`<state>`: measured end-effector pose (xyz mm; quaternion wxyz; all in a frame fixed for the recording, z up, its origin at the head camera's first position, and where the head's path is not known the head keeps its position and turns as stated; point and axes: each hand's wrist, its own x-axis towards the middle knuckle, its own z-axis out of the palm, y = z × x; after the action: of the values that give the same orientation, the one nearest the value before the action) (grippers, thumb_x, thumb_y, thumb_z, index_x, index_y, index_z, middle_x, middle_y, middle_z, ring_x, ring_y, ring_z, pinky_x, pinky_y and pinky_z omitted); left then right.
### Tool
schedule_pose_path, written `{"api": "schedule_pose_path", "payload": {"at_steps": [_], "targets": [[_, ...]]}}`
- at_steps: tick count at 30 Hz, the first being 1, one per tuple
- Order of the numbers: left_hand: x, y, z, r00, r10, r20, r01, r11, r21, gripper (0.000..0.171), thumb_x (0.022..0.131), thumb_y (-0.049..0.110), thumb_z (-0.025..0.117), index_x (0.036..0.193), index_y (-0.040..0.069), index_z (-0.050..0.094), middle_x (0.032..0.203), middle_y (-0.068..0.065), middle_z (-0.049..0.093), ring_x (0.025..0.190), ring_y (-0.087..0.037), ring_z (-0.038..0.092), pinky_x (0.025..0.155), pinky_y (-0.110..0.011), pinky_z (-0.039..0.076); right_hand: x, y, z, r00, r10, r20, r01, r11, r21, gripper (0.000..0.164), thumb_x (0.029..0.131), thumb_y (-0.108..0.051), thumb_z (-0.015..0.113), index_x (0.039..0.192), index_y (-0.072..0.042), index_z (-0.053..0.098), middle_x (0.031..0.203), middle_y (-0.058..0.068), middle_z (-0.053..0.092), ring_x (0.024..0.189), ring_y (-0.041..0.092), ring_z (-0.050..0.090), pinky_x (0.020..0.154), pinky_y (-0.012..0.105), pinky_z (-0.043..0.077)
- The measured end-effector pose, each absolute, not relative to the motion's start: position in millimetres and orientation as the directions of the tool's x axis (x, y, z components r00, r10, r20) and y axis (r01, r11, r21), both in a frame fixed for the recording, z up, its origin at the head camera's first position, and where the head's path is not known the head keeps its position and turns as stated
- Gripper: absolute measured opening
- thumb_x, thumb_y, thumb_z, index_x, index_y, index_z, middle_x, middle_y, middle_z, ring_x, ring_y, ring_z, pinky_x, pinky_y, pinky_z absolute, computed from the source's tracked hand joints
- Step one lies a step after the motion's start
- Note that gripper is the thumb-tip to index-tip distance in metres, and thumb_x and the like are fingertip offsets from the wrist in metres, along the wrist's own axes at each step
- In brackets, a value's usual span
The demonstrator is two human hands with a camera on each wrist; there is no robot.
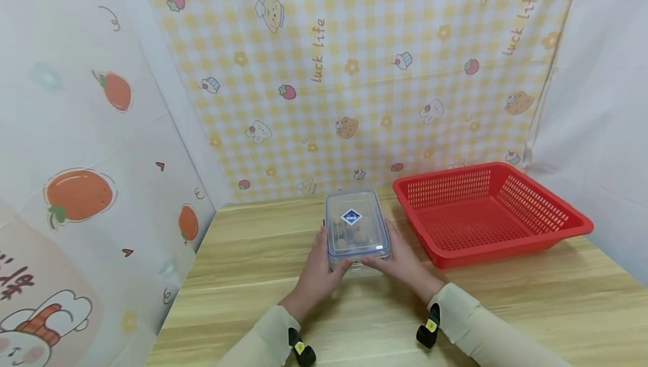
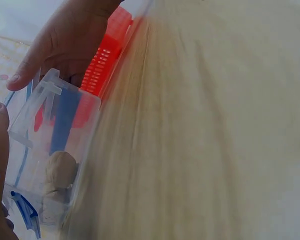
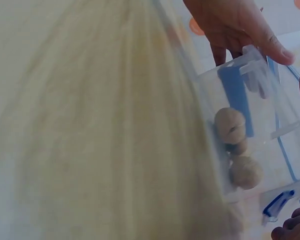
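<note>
A clear plastic food container [image 1: 357, 232] with a blue-edged lid and a blue diamond label stands before me, close over the wooden tabletop. My left hand [image 1: 322, 263] grips its left side, thumb at the near edge of the lid. On the opposite side my right hand [image 1: 400, 255] holds it the same way, thumb along the near rim. Through the wall, the right wrist view shows tan round lumps [image 3: 231, 125] inside, along with a blue strip [image 3: 236, 90]. A blue side clip [image 2: 25, 210] hangs loose from the container in the left wrist view.
A red perforated plastic basket [image 1: 486, 220] sits to the right of the container. The wooden table [image 1: 253, 243] meets a yellow checked cloth backdrop [image 1: 314, 130], with a printed white sheet [image 1: 136, 147] hanging at the left.
</note>
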<state>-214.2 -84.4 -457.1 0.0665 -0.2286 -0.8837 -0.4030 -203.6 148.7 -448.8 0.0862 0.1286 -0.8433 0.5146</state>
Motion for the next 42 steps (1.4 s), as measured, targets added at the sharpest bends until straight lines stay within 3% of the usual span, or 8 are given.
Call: {"api": "schedule_pose_path", "payload": {"at_steps": [7, 16, 22, 26, 37, 40, 42], "targets": [[-213, -86, -459, -0.9, 0.366, 0.238, 0.427, 0.627, 0.651, 0.1, 0.095, 0.066, 0.054, 0.163, 0.007, 0.01, 0.168, -0.019, 0.013, 0.153, -0.037, 0.017, 0.118, -0.057, 0.024, -201, 149, -460, -0.961, -0.137, 0.24, -0.275, 0.402, -0.873, 0.114, 0.077, -0.037, 0.089, 0.163, -0.015, 0.018, 0.159, 0.012, 0.039, 0.143, 0.032, 0.042, 0.116, 0.053, 0.031], [-210, -88, -460, -0.903, 0.376, 0.206, 0.414, 0.635, 0.652, 0.097, 0.096, 0.06, 0.058, 0.162, 0.006, 0.012, 0.167, -0.022, 0.014, 0.152, -0.042, 0.016, 0.117, -0.059, 0.024, -198, 148, -464, -0.97, -0.121, 0.209, -0.242, 0.456, -0.857, 0.118, 0.075, -0.047, 0.089, 0.164, -0.02, 0.016, 0.162, 0.007, 0.035, 0.147, 0.032, 0.035, 0.116, 0.055, 0.03], [-217, -93, -461, -0.902, 0.39, 0.187, 0.412, 0.643, 0.645, 0.098, 0.096, 0.061, 0.056, 0.162, 0.005, 0.009, 0.167, -0.02, 0.017, 0.151, -0.038, 0.022, 0.118, -0.056, 0.024, -203, 145, -461, -0.97, -0.146, 0.193, -0.24, 0.482, -0.843, 0.116, 0.077, -0.054, 0.084, 0.164, -0.023, 0.014, 0.162, 0.002, 0.036, 0.147, 0.028, 0.035, 0.116, 0.055, 0.03], [-232, -96, -459, -0.897, 0.401, 0.186, 0.422, 0.649, 0.633, 0.099, 0.097, 0.062, 0.054, 0.162, 0.004, 0.008, 0.166, -0.021, 0.019, 0.149, -0.039, 0.026, 0.118, -0.055, 0.026, -218, 144, -462, -0.964, -0.174, 0.199, -0.26, 0.49, -0.832, 0.113, 0.08, -0.052, 0.083, 0.164, -0.02, 0.015, 0.16, 0.006, 0.039, 0.145, 0.029, 0.038, 0.116, 0.055, 0.031], [-279, -98, -455, -0.906, 0.392, 0.16, 0.405, 0.693, 0.597, 0.096, 0.098, 0.062, 0.052, 0.162, 0.004, 0.009, 0.166, -0.022, 0.019, 0.153, -0.04, 0.015, 0.118, -0.065, 0.014, -273, 145, -463, -0.934, -0.255, 0.249, -0.343, 0.452, -0.824, 0.105, 0.086, -0.04, 0.081, 0.163, -0.013, 0.016, 0.158, 0.013, 0.04, 0.143, 0.03, 0.041, 0.118, 0.053, 0.029], [-284, -100, -455, -0.914, 0.38, 0.144, 0.386, 0.705, 0.595, 0.093, 0.098, 0.06, 0.052, 0.162, 0.006, 0.012, 0.165, -0.02, 0.022, 0.153, -0.04, 0.012, 0.118, -0.067, 0.011, -275, 148, -459, -0.945, -0.259, 0.199, -0.304, 0.479, -0.824, 0.104, 0.088, -0.041, 0.079, 0.163, -0.01, 0.014, 0.16, 0.018, 0.034, 0.146, 0.033, 0.036, 0.118, 0.054, 0.026], [-286, -100, -454, -0.933, 0.341, 0.119, 0.332, 0.68, 0.653, 0.088, 0.1, 0.057, 0.051, 0.162, 0.008, 0.013, 0.165, -0.02, 0.022, 0.153, -0.041, 0.012, 0.119, -0.065, 0.011, -273, 150, -455, -0.967, -0.23, 0.108, -0.21, 0.486, -0.848, 0.105, 0.092, -0.046, 0.072, 0.163, -0.006, 0.007, 0.163, 0.023, 0.025, 0.149, 0.039, 0.026, 0.119, 0.056, 0.021]]}}
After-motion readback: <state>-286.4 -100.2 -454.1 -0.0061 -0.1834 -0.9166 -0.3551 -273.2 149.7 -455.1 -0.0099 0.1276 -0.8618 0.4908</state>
